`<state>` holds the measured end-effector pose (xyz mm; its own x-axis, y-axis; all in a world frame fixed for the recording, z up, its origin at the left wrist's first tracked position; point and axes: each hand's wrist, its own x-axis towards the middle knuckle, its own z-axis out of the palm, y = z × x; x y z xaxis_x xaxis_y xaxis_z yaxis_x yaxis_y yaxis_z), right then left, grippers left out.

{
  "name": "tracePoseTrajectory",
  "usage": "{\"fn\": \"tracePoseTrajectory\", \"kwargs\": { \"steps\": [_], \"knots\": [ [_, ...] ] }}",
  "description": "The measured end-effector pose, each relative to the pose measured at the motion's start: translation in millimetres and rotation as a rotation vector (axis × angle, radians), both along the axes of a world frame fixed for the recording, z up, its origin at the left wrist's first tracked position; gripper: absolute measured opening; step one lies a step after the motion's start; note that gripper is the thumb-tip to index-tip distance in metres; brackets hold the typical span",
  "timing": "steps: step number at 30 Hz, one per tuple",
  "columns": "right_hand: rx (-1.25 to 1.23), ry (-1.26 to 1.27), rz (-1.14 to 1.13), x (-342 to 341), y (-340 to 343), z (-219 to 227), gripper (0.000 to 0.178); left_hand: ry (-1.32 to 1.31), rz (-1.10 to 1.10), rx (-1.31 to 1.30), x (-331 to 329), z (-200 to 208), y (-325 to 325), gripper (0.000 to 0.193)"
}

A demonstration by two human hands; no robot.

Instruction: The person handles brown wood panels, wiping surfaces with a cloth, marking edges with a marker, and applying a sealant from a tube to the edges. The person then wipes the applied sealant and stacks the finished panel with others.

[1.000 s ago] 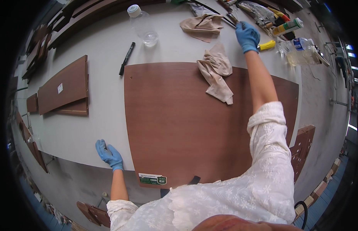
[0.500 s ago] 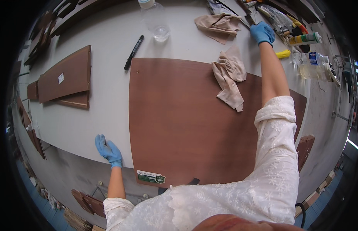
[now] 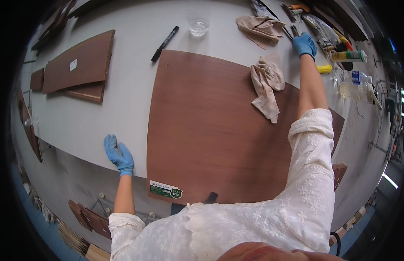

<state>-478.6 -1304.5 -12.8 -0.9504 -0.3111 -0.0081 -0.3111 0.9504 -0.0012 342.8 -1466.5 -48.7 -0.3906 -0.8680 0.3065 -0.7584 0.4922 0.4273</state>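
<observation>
My right hand (image 3: 305, 45), in a blue glove, reaches to the far right of the white table. Its fingers are closed around a slim, short tool (image 3: 294, 30), most of it hidden by the glove. My left hand (image 3: 118, 155), also gloved in blue, is held open over the table's near left edge, fingers stretched out, touching nothing I can see. Between my arms lies a large brown panel (image 3: 210, 130) with a green and white label (image 3: 166, 190) at its near left corner. A crumpled beige cloth (image 3: 268, 85) rests across its far right edge.
Another beige cloth (image 3: 259, 29), a black marker (image 3: 165, 44) and a clear bottle (image 3: 198, 27) lie or stand beyond the panel. Smaller brown boards (image 3: 80, 65) are stacked at left. Tools, a tube (image 3: 349, 56), a yellow-handled item (image 3: 324, 68) and a bottle (image 3: 356, 85) crowd the right.
The view has shifted, so the table's things sit differently in the picture. My right hand has drawn back slightly toward me, with the slim tool now apart from the other tools. My left hand stays open.
</observation>
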Motion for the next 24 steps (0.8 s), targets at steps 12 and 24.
{"fn": "tracePoseTrajectory", "kwargs": {
  "steps": [12,24],
  "knots": [
    [0.077,0.085,-0.067,35,-3,5,0.035,-0.089,-0.002,-0.080,-1,4,-1,0.039],
    [0.012,0.006,-0.018,49,19,8,0.037,0.053,-0.013,-0.014,-4,8,2,0.037]
  ]
}}
